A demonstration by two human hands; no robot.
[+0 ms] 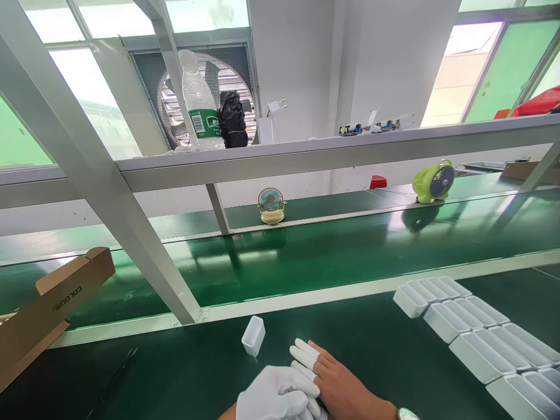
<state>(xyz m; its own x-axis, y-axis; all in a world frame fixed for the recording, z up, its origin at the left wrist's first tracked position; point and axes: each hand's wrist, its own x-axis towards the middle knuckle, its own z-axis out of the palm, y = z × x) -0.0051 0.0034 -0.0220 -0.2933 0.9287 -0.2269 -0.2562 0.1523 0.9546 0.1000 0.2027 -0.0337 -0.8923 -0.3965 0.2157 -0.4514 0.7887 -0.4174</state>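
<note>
My left hand [275,396], in a white glove, is curled over the lower fingers of my right hand [339,385] at the bottom middle of the green work surface [175,373]. My right hand is bare, lies flat with its fingers stretched out to the upper left, and has white finger cots on its fingertips. It holds nothing. A wristwatch [406,414] shows at its wrist. A small white open plastic case [254,335] stands just beyond both hands, touching neither.
Rows of several white rectangular cases [472,326] lie at the right. An open cardboard box [48,306] sits at the left edge. A slanted white frame post [131,233] meets the conveyor belt [306,256]. Beyond the belt stand two small fans [271,205] [434,181], and a water bottle [200,105] is on the shelf.
</note>
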